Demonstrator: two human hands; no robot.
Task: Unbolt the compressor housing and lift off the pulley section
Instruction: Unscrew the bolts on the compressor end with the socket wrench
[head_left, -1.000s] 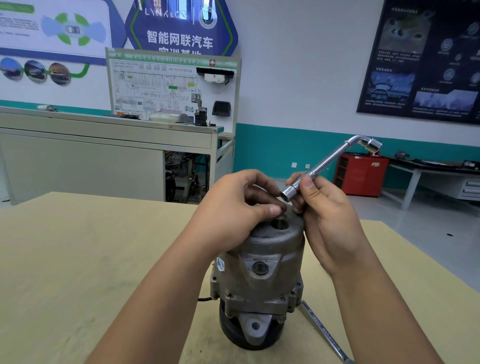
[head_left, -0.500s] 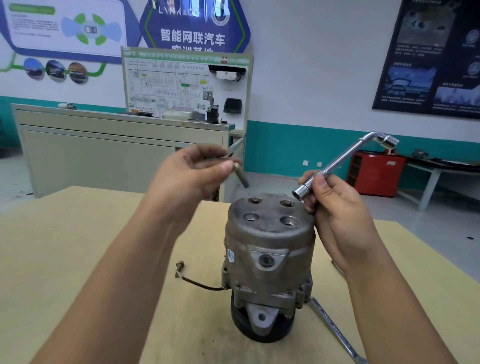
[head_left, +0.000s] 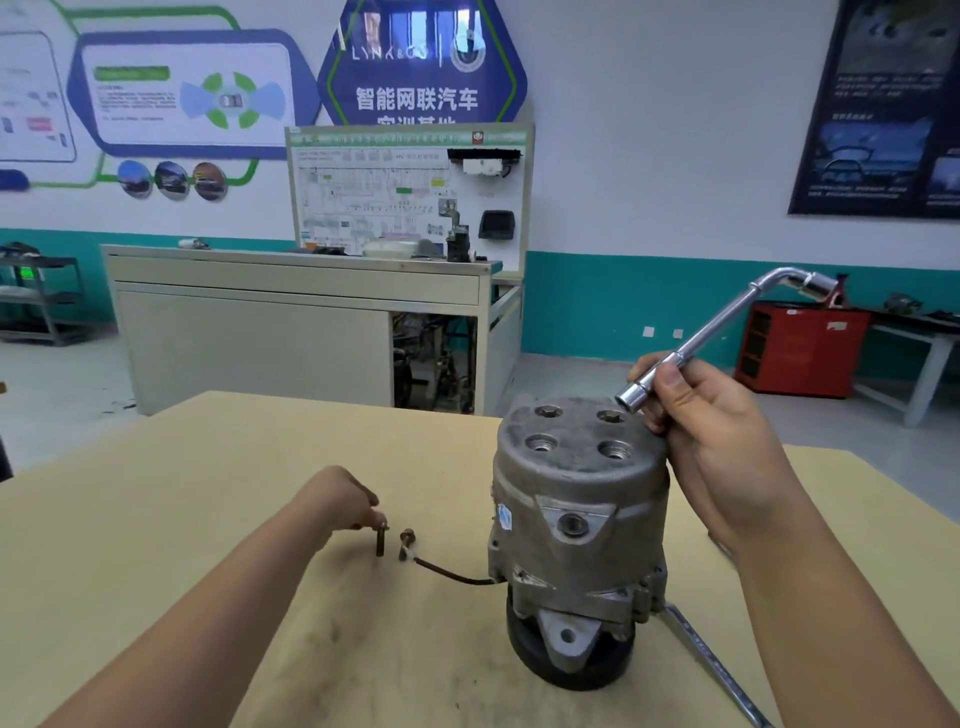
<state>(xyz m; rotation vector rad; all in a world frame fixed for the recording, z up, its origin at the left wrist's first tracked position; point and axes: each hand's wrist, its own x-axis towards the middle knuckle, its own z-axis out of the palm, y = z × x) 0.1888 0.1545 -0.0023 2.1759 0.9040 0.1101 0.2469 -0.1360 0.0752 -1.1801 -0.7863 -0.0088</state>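
Note:
The grey compressor housing stands upright on its black pulley on the wooden table. Its top shows several bolt holes, and bolt heads sit in the two rear ones. My right hand grips the lower shaft of a chrome L-shaped socket wrench, its socket end just above the housing's right rear edge. My left hand is low over the table left of the housing and pinches the head of a bolt that stands upright on the table.
A black wire with a small connector runs from the housing's base beside the bolt. A flat metal wrench lies on the table right of the pulley. A grey workbench and a red cabinet stand behind.
My left hand pulled a bolt out of the housing top, carried it left and down, and now holds it on end on the table. The right hand kept the wrench by the housing.

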